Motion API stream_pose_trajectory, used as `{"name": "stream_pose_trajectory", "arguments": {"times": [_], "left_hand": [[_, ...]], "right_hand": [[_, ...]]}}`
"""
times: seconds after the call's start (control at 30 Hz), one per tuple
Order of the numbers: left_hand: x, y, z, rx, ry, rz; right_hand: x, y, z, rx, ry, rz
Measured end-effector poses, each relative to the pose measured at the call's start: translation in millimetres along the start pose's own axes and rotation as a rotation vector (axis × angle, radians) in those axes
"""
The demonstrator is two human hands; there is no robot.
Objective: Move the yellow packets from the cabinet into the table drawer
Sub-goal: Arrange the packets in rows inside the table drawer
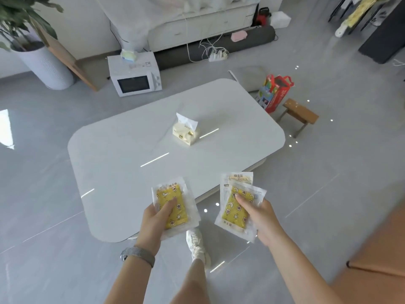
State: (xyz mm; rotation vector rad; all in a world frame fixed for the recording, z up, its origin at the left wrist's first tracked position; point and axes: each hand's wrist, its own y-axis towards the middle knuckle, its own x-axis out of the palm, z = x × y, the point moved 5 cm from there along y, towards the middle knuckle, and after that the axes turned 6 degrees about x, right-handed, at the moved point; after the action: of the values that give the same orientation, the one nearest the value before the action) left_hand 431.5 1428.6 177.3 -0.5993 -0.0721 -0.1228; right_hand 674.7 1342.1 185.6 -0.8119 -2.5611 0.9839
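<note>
Left hand [156,218] clamped on yellow packets [172,208], thumb on top. Right hand [259,216] pinches a fanned stack [237,205]. Both held above the table [131,150] edge. Drawer unseen; probably one hand must free up to open it.

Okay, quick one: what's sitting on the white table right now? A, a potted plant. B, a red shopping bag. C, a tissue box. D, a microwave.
C: the tissue box is the one thing standing on the white table; the yellow packets are in the left hand and right hand.
</note>
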Motion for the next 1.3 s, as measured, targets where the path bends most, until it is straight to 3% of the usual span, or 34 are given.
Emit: {"name": "stream_pose_trajectory", "arguments": {"times": [0.27,0.53,0.8,0.97,1.13,1.3], "left_hand": [[3.2,92.6,-10.0,-0.018,0.021,0.16],[33.2,157.6,-68.2,-0.079,0.027,0.245],[71.3,191.9,-158.0,-0.029,-0.001,0.3],[86.2,188.6,-230.1,-0.019,-0.132,0.46],[88.2,172.8,-282.1,-0.054,-0.209,0.517],[77.7,168.2,-313.4,-0.032,-0.229,0.494]], "right_hand": [[-32.0,126.8,-14.1,0.158,-0.107,-0.014],[-58.2,232.1,37.8,0.421,-0.17,-0.069],[-62.4,327.2,105.4,0.422,-0.441,-0.234],[-67.9,371.2,158.6,0.311,-0.947,-0.468],[-48.7,411.2,208.7,-0.071,-1.516,-0.651],[-18.3,441.4,237.3,-0.312,-1.688,-0.684]]}}
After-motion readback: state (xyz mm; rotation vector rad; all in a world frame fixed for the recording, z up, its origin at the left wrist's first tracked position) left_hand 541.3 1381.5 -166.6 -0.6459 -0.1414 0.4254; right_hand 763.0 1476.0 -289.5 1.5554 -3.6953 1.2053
